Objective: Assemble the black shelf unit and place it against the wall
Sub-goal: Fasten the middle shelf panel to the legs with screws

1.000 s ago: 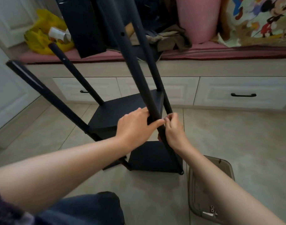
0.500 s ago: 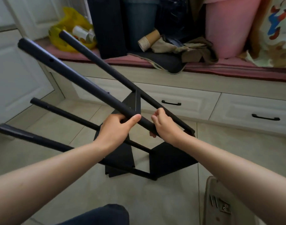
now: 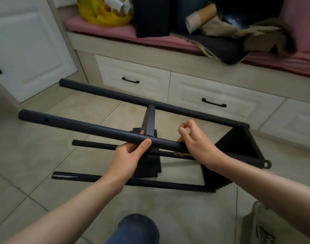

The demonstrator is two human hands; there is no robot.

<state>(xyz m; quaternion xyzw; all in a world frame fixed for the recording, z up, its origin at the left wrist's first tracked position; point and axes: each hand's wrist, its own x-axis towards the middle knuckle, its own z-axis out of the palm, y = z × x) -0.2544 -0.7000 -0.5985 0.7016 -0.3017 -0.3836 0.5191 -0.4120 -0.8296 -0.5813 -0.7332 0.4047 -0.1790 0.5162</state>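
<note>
Two hands, our left hand point(image 3: 131, 155) and right hand point(image 3: 194, 140), curl round one pole point(image 3: 90, 126); we note the shelf unit point(image 3: 238, 143), lately upright, now tipped sideways, assembly apparently unfinished.

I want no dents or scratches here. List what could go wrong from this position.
1. The left hand and right hand grip one black round pole close together, so the tilted black shelf frame could swing or twist.
2. Its free pole ends point toward the white cabinet door and might strike it.
3. The clear plastic tray of screws sits near the right forearm and could get knocked.
</note>
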